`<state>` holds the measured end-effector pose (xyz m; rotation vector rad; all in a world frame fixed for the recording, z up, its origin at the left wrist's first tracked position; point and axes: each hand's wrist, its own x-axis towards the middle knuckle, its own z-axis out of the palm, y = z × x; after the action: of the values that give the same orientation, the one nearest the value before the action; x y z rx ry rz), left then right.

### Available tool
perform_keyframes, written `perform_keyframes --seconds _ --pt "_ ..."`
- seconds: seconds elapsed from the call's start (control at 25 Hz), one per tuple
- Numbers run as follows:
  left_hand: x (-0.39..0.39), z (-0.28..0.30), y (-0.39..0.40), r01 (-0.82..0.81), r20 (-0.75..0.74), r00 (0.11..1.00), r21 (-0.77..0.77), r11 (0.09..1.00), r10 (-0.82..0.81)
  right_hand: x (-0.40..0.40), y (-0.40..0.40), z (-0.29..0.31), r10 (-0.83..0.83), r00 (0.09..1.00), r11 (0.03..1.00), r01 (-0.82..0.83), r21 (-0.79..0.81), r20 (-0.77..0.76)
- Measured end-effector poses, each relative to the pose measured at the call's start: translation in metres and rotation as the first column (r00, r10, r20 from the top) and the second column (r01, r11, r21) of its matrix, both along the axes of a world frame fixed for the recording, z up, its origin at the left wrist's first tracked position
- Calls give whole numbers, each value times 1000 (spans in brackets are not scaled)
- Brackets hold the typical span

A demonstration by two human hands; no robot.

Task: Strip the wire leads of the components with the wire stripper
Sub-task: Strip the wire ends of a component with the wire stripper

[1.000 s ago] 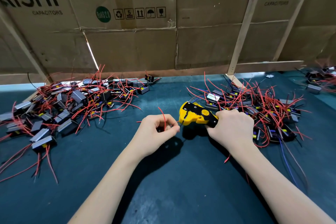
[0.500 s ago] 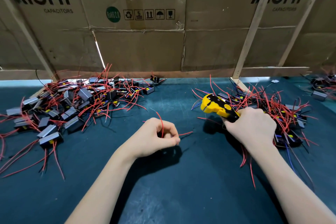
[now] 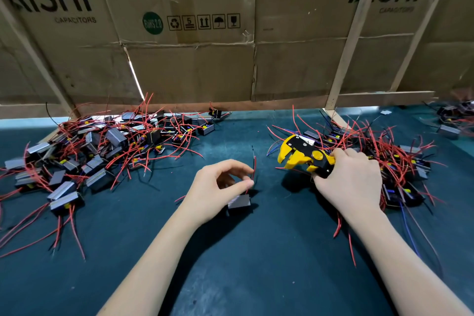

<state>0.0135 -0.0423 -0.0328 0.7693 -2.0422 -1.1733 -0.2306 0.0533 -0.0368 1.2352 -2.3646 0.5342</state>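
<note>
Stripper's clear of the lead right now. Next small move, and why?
Probably bring the stripper left to the lead: the left hand pinches the lead upright, its component hangs below, and the right hand holds the stripper apart, nose toward it.

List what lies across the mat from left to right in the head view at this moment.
Left pile of components → left hand pinching a red lead above a grey component → yellow wire stripper → right hand gripping it → right pile of components.
</note>
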Motion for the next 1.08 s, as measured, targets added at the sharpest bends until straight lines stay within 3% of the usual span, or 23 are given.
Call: perform_keyframes --seconds 0.08,0.24,0.52,0.76,1.08 --pt "-7 -2 5 -25 0 1000 3 1000 25 1 -1 1 2 1000 1000 -2 4 -12" --pt "-19 -5 10 -80 79 993 -131 988 90 7 -2 1 23 997 1000 -24 -13 -74" --pt "-16 -4 15 101 232 969 -65 993 -83 22 -5 1 100 980 992 -112 -64 -170" --pt "-14 -3 13 104 253 963 -47 994 -88 24 -5 0 144 972 986 -157 -58 -185" --pt "-14 -5 10 117 263 960 -57 991 -98 22 -5 2 170 967 985 -159 69 -192"
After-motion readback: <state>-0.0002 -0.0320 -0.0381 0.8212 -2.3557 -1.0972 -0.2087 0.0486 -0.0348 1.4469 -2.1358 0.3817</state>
